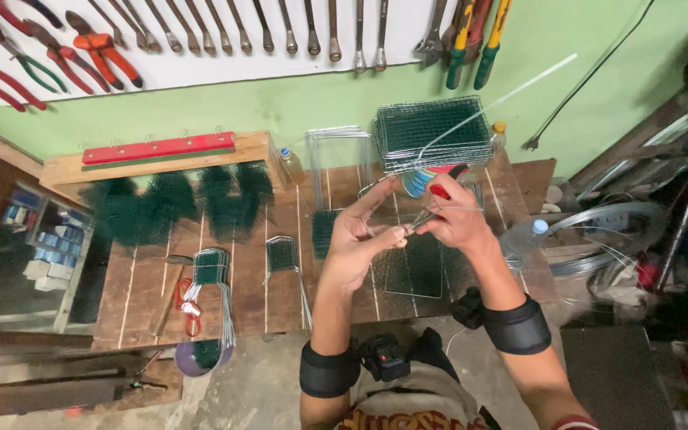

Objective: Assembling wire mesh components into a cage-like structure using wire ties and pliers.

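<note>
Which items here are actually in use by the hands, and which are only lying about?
In use:
- left hand on wire piece
- right hand with red-handled pliers
- mesh panel beneath the hands

Lying about:
- stack of green mesh
- hammer
- wall wrenches
- plastic bottle

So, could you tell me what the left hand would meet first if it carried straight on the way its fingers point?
The left hand points up and to the right, towards the right hand with its red-handled pliers. It would probably meet those first; beyond lies the stack of green wire mesh, though depth is uncertain.
</note>
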